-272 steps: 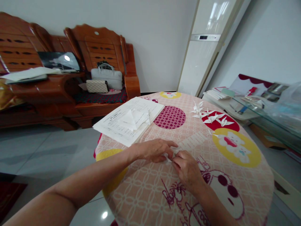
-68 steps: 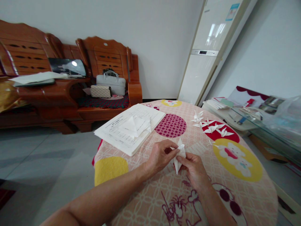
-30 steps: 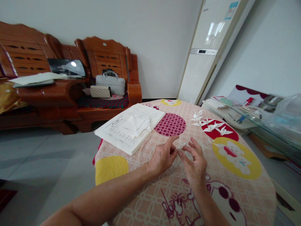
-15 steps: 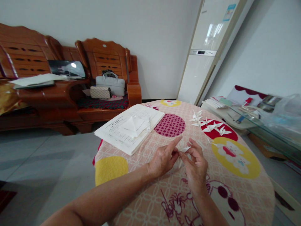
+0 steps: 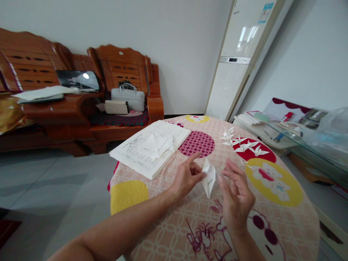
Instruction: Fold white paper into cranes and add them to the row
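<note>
A small folded white paper, diamond-shaped with pointed ends, is pinched at its left edge between the thumb and fingers of my left hand. It is held above the patterned tablecloth. My right hand is just right of the paper, apart from it, its fingers spread and loosely curved with nothing in them. Several finished white paper cranes lie beyond my right hand on the table's far right side.
A stack of printed sheets lies at the table's left, with folded paper pieces on top. To the right is a glass-topped stand with papers and a plastic bag. Wooden chairs and a tall air conditioner stand behind.
My right hand has let go of the folded paper and moved right. The paper has turned from lying sideways between both hands to pointing up and down in my left hand.
</note>
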The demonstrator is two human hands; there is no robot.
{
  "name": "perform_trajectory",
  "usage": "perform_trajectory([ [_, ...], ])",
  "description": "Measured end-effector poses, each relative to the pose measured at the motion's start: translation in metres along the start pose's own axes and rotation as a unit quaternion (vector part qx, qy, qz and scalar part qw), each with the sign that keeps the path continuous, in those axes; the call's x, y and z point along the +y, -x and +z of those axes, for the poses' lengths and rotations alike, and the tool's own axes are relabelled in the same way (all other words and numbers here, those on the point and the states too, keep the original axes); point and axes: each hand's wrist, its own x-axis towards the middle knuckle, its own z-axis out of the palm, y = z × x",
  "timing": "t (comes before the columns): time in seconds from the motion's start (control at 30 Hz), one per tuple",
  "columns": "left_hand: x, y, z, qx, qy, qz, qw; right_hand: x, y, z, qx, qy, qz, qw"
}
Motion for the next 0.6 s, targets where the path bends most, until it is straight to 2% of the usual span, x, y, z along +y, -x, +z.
perform_trajectory([
  [0.07, -0.001, -0.005, -0.004, -0.009, 0.084, -0.039, 0.996, 0.006, -0.003, -0.003, -0.009, 0.0, 0.069, 0.998],
  [0.17, 0.0, -0.007, -0.007, -0.019, 0.136, -0.065, 0.988, 0.017, -0.007, -0.005, -0.107, -0.041, 0.204, 0.972],
  [0.23, 0.0, -0.007, -0.007, -0.028, 0.141, -0.071, 0.987, 0.022, -0.008, -0.005, -0.16, -0.087, 0.255, 0.95],
  [0.6, -0.006, -0.008, -0.011, -0.099, 0.136, -0.088, 0.982, 0.02, -0.004, -0.004, -0.168, -0.147, 0.346, 0.911],
])
